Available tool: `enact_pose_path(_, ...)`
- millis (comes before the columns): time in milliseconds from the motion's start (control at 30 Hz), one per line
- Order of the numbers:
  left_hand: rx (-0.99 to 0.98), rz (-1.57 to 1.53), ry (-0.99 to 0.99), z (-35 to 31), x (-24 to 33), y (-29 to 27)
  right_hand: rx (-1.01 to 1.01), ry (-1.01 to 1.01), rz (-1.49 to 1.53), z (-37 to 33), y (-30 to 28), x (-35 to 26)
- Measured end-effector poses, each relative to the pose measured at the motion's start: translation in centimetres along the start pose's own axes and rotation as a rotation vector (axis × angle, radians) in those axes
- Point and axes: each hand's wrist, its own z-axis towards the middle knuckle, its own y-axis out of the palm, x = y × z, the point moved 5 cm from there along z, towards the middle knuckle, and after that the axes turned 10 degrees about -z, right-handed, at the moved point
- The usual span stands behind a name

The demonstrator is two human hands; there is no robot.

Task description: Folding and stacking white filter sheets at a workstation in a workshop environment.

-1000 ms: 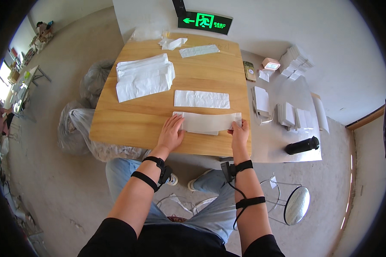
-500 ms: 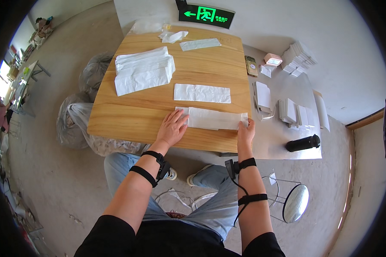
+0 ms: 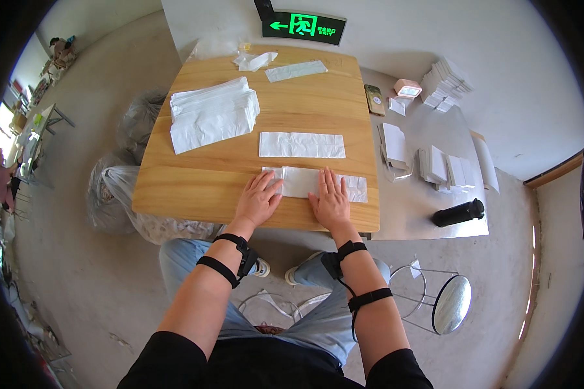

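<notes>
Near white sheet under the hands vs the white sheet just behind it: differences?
The near sheet is pressed flat by the left hand and right hand; the far sheet lies untouched. The near sheet sits by the table edge, the far sheet mid-table. Both are white, long, lying crosswise.

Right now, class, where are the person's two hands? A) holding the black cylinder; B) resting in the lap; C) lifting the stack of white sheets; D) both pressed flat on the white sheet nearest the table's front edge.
D: the left hand and right hand lie palm-down on the near white sheet, on the wooden table.
</notes>
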Motion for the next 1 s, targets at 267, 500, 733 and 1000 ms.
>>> enact_pose_path(267, 0.105, -0.184, -0.127, 0.8, -1.0, 0.5, -0.127, 0.011, -0.064, -0.5, 1.4, -0.2)
enact_pose_path(500, 0.163, -0.168, -0.241, 2.4, -2.2, 1.3, -0.120, 0.025, -0.059, -0.5, 1.7, -0.2)
enact_pose_path(733, 0.157, -0.276, -0.218, 2.2, -3.7, 1.3, -0.141, 0.040, -0.074, -0.5, 2.0, -0.1)
enact_pose_path(1000, 0.581, -1.868, -0.729, 0.4, -4.9, 2.2, -0.133, 0.051, -0.056, -0.9, 1.7, 0.6)
